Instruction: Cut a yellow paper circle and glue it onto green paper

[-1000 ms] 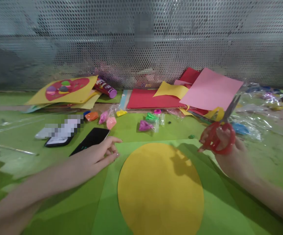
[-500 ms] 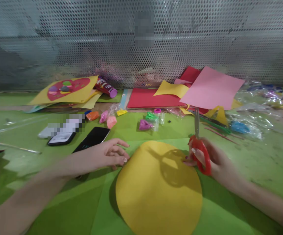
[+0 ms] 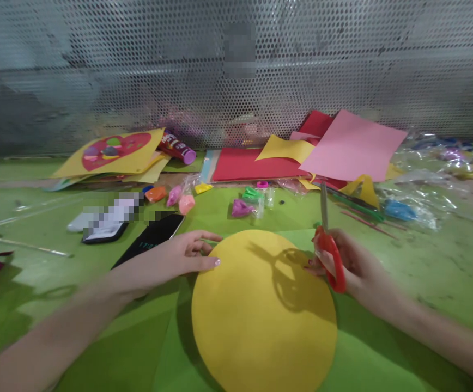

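A large yellow paper circle (image 3: 261,326) lies over a green sheet of paper (image 3: 167,354) in front of me. At its upper left edge, my left hand (image 3: 195,253) pinches the rim, thumb on top and the other fingers behind the edge. My right hand (image 3: 351,261) has red-handled scissors (image 3: 334,267) in its grip, with the blades pointing up and away and looking closed. Some fingertips of that hand reach the circle's right edge; whether they press on it I cannot tell. The scissors' shadow falls across the yellow paper.
Two phones, one dark (image 3: 155,237) and one partly blurred (image 3: 105,231), lie left of centre. Small bagged clay pieces (image 3: 242,207) sit beyond the circle. Behind them are a red sheet (image 3: 256,165), a pink sheet (image 3: 355,147) and a heart-decorated yellow card (image 3: 146,158). A perforated metal panel (image 3: 171,71) stands at the back.
My left thumb has moved onto the top of the circle's edge, and the circle looks flatter and rounder. My right hand with the scissors has shifted slightly left.
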Motion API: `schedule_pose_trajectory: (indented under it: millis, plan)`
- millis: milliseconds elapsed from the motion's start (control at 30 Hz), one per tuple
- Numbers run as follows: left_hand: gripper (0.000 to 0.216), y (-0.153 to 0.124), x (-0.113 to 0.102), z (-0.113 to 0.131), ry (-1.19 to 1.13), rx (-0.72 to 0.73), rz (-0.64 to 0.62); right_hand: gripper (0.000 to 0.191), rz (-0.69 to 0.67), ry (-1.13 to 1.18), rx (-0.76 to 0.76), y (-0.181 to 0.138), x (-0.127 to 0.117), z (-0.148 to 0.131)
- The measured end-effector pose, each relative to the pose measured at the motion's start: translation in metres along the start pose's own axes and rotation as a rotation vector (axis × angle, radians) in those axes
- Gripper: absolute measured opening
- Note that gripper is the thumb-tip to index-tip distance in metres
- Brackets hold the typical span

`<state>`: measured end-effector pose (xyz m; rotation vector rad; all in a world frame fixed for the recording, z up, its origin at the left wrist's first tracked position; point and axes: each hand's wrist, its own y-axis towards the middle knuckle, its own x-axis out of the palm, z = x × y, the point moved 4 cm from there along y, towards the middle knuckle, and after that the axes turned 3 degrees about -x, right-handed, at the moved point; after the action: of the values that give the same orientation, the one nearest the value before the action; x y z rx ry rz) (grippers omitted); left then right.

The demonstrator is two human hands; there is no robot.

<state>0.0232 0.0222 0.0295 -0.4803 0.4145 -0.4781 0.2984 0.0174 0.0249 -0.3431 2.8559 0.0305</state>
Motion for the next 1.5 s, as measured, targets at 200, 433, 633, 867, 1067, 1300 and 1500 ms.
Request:
schedule_pose_trajectory:
  millis: [200,433,633,867,1067,1300,1500]
  plan:
    - [0.025,-0.001,0.009,-0.002,0.079,0.002,-0.101,0.030,0.006,-0.002,0.004,-0.002,0.002,-0.002]
    - [0.021,0.006,0.001,-0.005,0.232,0.046,0.053,0.031,-0.037,-0.111,-0.055,0.005,-0.014,-0.010]
    - [0.022,0.011,-0.005,-0.010,0.219,0.030,0.047,0.025,-0.297,-0.392,0.037,0.015,-0.027,-0.014]
    - [0.021,0.006,0.001,-0.003,0.165,0.074,0.052,0.025,-0.505,-0.491,0.039,0.012,-0.018,-0.021]
    - [0.026,0.002,0.004,0.001,0.167,0.051,0.044,0.029,-0.550,-0.436,0.054,0.010,-0.015,-0.022]
    - [0.026,0.000,0.005,0.003,0.169,0.058,0.048,0.029,-0.574,-0.401,0.102,0.006,-0.013,-0.024]
    - [0.025,0.000,0.005,0.005,0.143,0.086,0.061,0.029,-0.585,-0.407,0.130,0.005,-0.011,-0.025]
